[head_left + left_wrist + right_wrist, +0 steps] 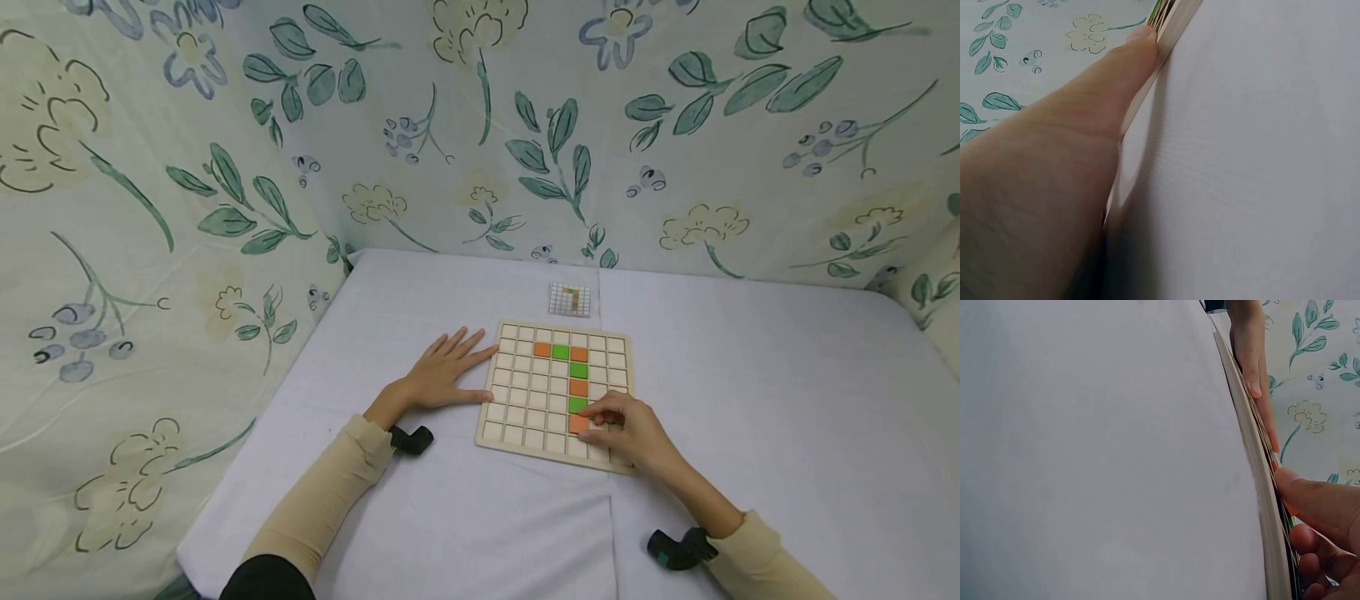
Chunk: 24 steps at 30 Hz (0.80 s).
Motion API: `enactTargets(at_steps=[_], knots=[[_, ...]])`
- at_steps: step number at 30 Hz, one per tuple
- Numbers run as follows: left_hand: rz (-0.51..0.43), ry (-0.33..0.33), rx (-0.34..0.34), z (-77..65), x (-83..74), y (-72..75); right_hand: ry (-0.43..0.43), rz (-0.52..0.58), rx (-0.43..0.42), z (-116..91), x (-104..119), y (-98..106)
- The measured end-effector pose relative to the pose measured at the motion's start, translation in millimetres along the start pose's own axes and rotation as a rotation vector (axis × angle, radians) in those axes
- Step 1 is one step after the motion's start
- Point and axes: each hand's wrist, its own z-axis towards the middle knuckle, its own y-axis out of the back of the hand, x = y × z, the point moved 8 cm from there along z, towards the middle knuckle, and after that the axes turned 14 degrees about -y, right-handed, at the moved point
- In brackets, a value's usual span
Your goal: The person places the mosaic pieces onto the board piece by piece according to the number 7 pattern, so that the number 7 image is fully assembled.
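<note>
A square wooden grid board [517,446] lies on the table. Orange and green square tiles alternate in a short row near its far edge, then down one column toward the near edge. My right hand [630,429] is over the board's near right part, thumb and index finger pinching the lowest orange tile [578,424], just below a green tile [577,405]. In the right wrist view, the thumb [1304,487] meets orange at the board's surface. My left hand [442,375] rests spread on the cloth, its thumb and fingertips at the board's left edge.
Beyond the board lies a small card [570,298] printed with a grid and a coloured pattern. White cloth [750,400] covers the table. Floral fabric [450,167] hangs behind and to the left. Each wrist wears a black camera [678,550].
</note>
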Motion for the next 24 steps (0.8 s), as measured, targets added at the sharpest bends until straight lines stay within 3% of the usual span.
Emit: enactTargets(at_steps=[17,24], knots=[[-0.007,0.015,0.01,-0.2,1.9,-0.6,-0.032,-0.043,0.02,5.3,-5.7,-2.3],[0.004,0.022,0.02,0.8,3.8,-2.7,-0.043,0.04,0.06,4.9,-7.8,1.2]])
